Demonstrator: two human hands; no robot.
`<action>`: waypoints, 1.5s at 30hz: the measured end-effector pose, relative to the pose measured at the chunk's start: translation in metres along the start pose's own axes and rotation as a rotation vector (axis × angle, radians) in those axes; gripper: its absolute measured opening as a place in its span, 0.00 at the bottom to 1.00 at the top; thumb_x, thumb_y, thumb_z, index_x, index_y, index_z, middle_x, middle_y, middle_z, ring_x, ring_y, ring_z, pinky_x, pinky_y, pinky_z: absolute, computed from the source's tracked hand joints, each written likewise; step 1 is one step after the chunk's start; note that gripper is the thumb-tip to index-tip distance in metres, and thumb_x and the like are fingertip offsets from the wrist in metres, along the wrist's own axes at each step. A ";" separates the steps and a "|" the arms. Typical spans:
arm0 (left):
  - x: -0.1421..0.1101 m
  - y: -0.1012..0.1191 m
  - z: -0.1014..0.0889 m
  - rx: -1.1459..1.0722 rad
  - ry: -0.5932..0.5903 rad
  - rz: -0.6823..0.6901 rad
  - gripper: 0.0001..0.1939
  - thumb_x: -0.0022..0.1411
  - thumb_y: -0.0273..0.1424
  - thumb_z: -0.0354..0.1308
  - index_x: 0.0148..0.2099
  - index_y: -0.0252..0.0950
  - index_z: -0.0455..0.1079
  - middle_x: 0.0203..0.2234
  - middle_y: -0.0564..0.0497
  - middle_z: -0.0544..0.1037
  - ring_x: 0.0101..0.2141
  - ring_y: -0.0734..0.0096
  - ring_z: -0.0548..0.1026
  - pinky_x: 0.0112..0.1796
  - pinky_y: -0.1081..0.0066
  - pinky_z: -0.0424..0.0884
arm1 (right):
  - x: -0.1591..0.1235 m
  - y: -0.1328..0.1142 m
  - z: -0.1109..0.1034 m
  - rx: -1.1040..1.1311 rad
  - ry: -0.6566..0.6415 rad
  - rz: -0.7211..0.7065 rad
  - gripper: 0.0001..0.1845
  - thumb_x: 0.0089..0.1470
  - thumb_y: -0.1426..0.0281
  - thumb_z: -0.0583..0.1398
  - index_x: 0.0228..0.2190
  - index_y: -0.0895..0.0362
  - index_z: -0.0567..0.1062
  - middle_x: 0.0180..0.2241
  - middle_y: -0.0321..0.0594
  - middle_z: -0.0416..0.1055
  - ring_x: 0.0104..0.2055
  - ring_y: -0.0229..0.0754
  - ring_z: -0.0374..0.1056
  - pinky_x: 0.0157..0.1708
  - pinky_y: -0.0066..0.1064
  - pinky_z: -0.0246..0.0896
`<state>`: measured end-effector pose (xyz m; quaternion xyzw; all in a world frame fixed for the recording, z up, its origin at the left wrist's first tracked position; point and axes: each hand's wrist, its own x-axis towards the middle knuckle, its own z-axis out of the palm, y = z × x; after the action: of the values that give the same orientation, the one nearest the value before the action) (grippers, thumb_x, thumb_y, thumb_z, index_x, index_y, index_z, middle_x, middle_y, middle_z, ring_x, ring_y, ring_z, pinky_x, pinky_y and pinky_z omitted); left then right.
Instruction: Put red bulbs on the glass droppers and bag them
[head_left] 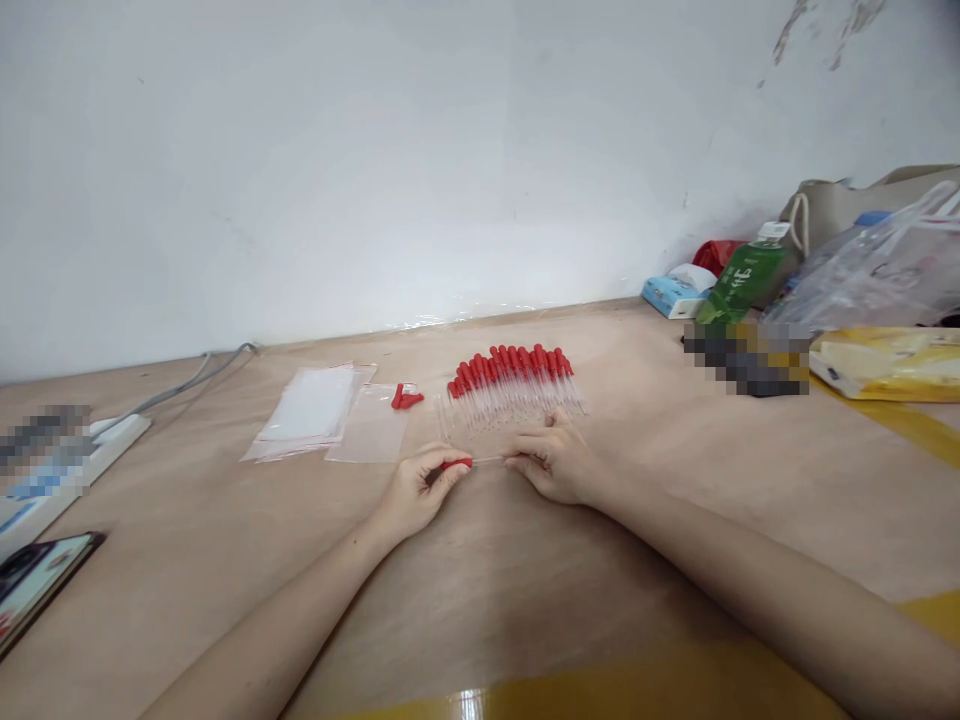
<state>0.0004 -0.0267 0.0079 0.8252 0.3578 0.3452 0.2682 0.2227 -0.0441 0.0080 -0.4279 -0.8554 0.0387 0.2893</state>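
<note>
My left hand (416, 492) pinches a red rubber bulb (460, 463) between thumb and fingers. From the bulb a thin glass tube (489, 460) runs level to my right hand (559, 467), whose closed fingertips grip its other end. How deep the tube sits in the bulb is hidden. Just beyond my hands lies a row of glass droppers (517, 375), red bulbs pointing away from me. Some bare glass tubes (442, 418) lie at the row's left end. A few loose red bulbs (407, 398) rest on a clear zip bag (371, 432), left of the row.
A stack of clear zip bags (304, 412) lies at left. Farther left are a power strip (112, 455), a grey cable (184, 385) and a phone (45, 580). A tissue pack (675, 297), green bottle (741, 275), plastic bag (885, 265) and yellow packet (892, 362) stand at right. A wall closes the back.
</note>
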 end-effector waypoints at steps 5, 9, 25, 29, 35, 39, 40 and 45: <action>-0.001 0.003 0.000 0.101 0.000 0.071 0.08 0.59 0.32 0.51 0.37 0.37 0.71 0.31 0.49 0.75 0.33 0.71 0.72 0.36 0.71 0.67 | -0.001 -0.004 -0.001 -0.095 0.068 -0.057 0.13 0.55 0.70 0.49 0.28 0.56 0.73 0.26 0.36 0.71 0.23 0.33 0.56 0.34 0.32 0.39; -0.001 0.003 0.000 0.203 0.008 0.238 0.06 0.58 0.30 0.53 0.37 0.37 0.70 0.29 0.50 0.76 0.30 0.71 0.72 0.38 0.67 0.64 | -0.002 -0.005 0.000 -0.091 0.099 -0.106 0.14 0.55 0.70 0.48 0.26 0.58 0.72 0.23 0.35 0.70 0.21 0.32 0.54 0.32 0.32 0.38; 0.009 -0.005 -0.002 0.385 0.032 0.334 0.06 0.58 0.32 0.54 0.36 0.39 0.70 0.28 0.53 0.76 0.30 0.72 0.71 0.41 0.65 0.60 | 0.007 -0.007 0.002 -0.130 -0.013 -0.097 0.15 0.56 0.70 0.47 0.25 0.58 0.69 0.24 0.36 0.70 0.22 0.33 0.55 0.33 0.32 0.40; 0.020 -0.013 -0.014 0.459 0.195 0.258 0.12 0.54 0.37 0.57 0.41 0.40 0.70 0.35 0.50 0.74 0.38 0.65 0.70 0.44 0.63 0.61 | 0.009 -0.007 -0.001 0.004 -0.020 -0.043 0.12 0.56 0.73 0.47 0.34 0.57 0.69 0.33 0.38 0.71 0.32 0.36 0.62 0.35 0.31 0.46; 0.035 -0.052 -0.040 0.641 0.486 -0.101 0.17 0.57 0.36 0.52 0.47 0.35 0.68 0.46 0.42 0.66 0.48 0.58 0.65 0.48 0.61 0.61 | 0.015 0.004 0.013 0.476 0.118 0.433 0.08 0.54 0.68 0.50 0.34 0.57 0.65 0.28 0.39 0.71 0.29 0.36 0.66 0.28 0.27 0.56; 0.038 -0.074 -0.046 0.677 0.276 -0.222 0.22 0.58 0.36 0.49 0.54 0.36 0.62 0.51 0.41 0.62 0.52 0.55 0.61 0.50 0.58 0.59 | 0.033 0.001 0.011 0.437 0.104 0.606 0.13 0.50 0.60 0.53 0.24 0.56 0.68 0.23 0.37 0.71 0.24 0.36 0.65 0.27 0.28 0.55; 0.038 -0.077 -0.046 0.671 0.232 -0.240 0.22 0.59 0.36 0.48 0.55 0.37 0.60 0.51 0.42 0.63 0.51 0.55 0.62 0.50 0.57 0.59 | 0.039 -0.001 0.010 0.366 0.102 0.617 0.13 0.49 0.60 0.54 0.21 0.56 0.68 0.22 0.36 0.70 0.24 0.36 0.64 0.27 0.28 0.55; 0.036 -0.077 -0.045 0.636 0.171 -0.228 0.22 0.61 0.36 0.46 0.56 0.38 0.59 0.50 0.45 0.67 0.49 0.60 0.65 0.50 0.60 0.61 | 0.075 -0.011 0.021 0.075 0.132 0.634 0.11 0.46 0.65 0.56 0.17 0.56 0.68 0.22 0.35 0.70 0.27 0.38 0.64 0.39 0.34 0.50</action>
<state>-0.0472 0.0565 -0.0036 0.7902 0.5585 0.2522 0.0034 0.1682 0.0097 0.0286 -0.6635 -0.6570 0.1308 0.3332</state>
